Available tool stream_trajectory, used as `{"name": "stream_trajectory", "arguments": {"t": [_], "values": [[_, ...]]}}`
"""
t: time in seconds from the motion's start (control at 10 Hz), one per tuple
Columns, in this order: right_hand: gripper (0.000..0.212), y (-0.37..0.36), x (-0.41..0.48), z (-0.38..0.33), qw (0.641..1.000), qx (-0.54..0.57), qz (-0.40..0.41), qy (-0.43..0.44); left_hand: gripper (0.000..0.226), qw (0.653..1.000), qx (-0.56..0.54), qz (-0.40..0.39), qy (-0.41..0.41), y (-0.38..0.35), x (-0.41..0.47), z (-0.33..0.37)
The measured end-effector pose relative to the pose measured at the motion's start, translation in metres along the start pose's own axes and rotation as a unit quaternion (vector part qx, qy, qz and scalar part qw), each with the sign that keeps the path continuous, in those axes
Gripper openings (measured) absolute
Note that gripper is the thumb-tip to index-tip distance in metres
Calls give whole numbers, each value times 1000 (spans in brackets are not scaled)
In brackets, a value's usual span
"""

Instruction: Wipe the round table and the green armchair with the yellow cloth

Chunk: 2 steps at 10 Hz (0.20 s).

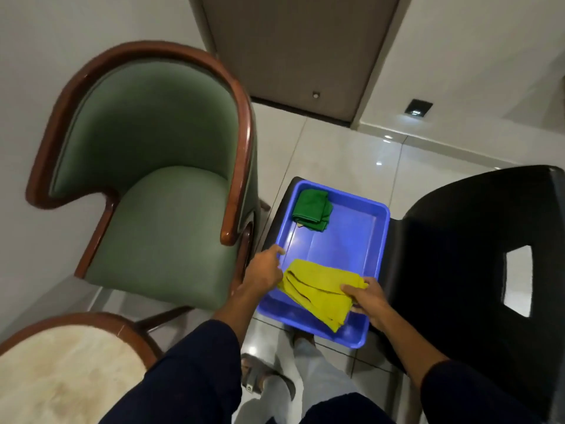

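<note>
The yellow cloth [318,292] lies folded in the near part of a blue tray [345,240]. My right hand [368,301] pinches the cloth's right end between thumb and fingers. My left hand [264,270] rests at the cloth's left end by the tray's left rim, index finger stretched forward. The green armchair [159,185] with its brown wooden frame stands to the left. The round table [67,365], pale top with a wooden rim, shows at the bottom left.
A folded green cloth [312,210] lies in the tray's far left corner. The tray sits on a black plastic chair [477,255] at right. Glossy floor tiles and a closed door [293,53] lie beyond. My sandalled feet [260,377] are below.
</note>
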State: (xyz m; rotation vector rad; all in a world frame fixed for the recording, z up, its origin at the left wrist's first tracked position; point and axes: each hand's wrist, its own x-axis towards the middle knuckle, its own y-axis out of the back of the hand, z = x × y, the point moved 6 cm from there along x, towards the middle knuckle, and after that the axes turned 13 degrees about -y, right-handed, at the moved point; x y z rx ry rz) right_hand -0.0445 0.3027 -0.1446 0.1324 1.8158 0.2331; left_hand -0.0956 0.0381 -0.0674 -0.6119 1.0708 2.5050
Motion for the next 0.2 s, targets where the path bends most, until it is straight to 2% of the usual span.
{"name": "stream_trajectory", "arguments": {"t": [0.1,0.2], "values": [[65,-7,-6,-1,936,-322,137,32,49,995,85,5,-60,13,-21,-10],[63,-42,-34,-33,854,-463,190,144,45,978,178,53,-97,51,-46,-25]]}}
